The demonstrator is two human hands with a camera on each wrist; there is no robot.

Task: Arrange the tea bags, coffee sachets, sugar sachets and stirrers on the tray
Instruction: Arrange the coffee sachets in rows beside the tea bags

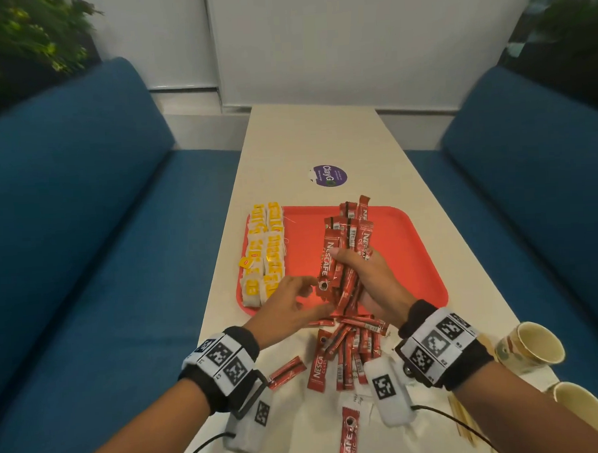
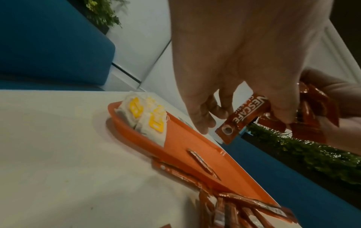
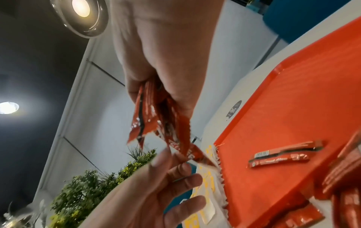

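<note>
At the left edge of the red tray (image 1: 411,242) the tea bags (image 1: 265,248) already lie in two tidy columns, so the step in hand looks to be the coffee. The left hand (image 1: 290,303) reaches in over the tray's near rim, its fingers (image 2: 203,123) loosely spread and holding nothing that I can make out, their tips just beside the lower end of the bundle of coffee sachets (image 1: 343,255). That bundle stands fanned and uneven in the right hand (image 1: 372,281), whose fingers are curled round its middle above the tray. To do this well, the free hand should probably tap the lower ends level, with the right hand's grip eased just enough for the sticks to slide, then lay the bundle flat beside the tea bags, leaving room farther right for sugar and stirrers. Too loose a grip could spill the slippery sticks. Two stray sachets (image 3: 281,154) already lie on the tray floor and want squaring in. On the counter (image 1: 321,139) near the wrists more loose sachets (image 1: 351,354) wait, and at the far right sit two paper cups (image 1: 532,346) and wooden stirrers (image 1: 465,421).
</note>
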